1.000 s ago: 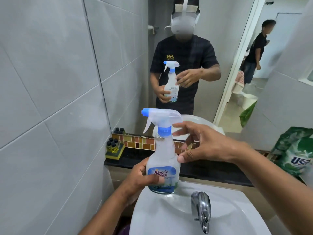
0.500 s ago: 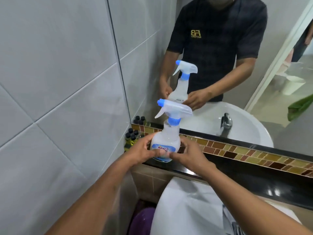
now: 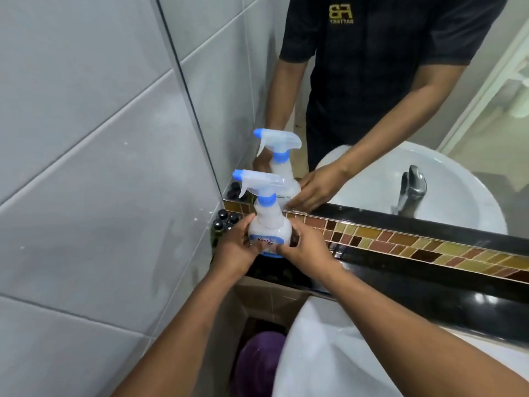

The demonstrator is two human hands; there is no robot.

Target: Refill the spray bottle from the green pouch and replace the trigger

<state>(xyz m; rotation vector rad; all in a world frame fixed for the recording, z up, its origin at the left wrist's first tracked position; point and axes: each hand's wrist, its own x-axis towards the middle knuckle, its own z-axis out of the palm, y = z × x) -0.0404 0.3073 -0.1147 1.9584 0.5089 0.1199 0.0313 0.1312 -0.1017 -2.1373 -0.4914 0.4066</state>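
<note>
Left wall (image 3: 86,167) was large pale grey tiles with thin grout lines, meeting a frameless mirror (image 3: 429,124) at the corner, up and left of the fingers. Below the mirror ran a mosaic strip (image 3: 400,242) of brown, gold and red tiles, extending right of the fingertips. Under it lay a glossy black ledge (image 3: 429,285) with light glints. Small dark-capped bottles (image 3: 226,219) sat in the corner, just left of the fingers. White basin (image 3: 329,353) rim lay below; its chrome tap (image 3: 410,190) showed only as a mirror reflection. Purple object (image 3: 257,362) sat under the basin.
</note>
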